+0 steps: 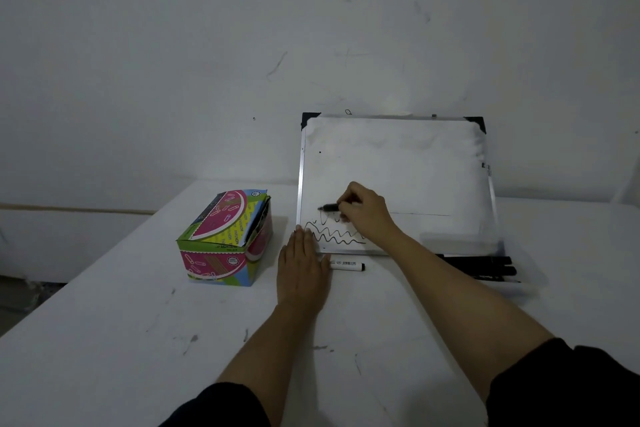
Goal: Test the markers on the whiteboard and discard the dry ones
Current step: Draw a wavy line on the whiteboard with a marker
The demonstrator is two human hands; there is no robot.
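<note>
Currently mid-test: right hand [363, 215] pinches a black marker [329, 207], fingers curled round the barrel, tip pointing left and on or just off the whiteboard [398, 163], can't tell which. The tip sits just above the black squiggles [332, 236] in the board's lower-left corner.

To do this step well: keep the tip flat on a bare patch of board above the squiggles, draw a steady stroke with light even pressure, then judge line darkness against those squiggles. A faint or broken line likely means dry.

Left hand [303, 267] lies flat, fingers straight, holding nothing, fingertips pressing the board's lower-left corner. Worth keeping there, as the board leans on the wall and could slide.

A white marker with a black cap [346, 265] lies on the table [104, 340] just below the board's bottom edge, touching the left hand. More black markers [485, 267] lie near the board's lower-right corner. A colourful box [225, 239] stands left of the board, probably for the discards.
</note>
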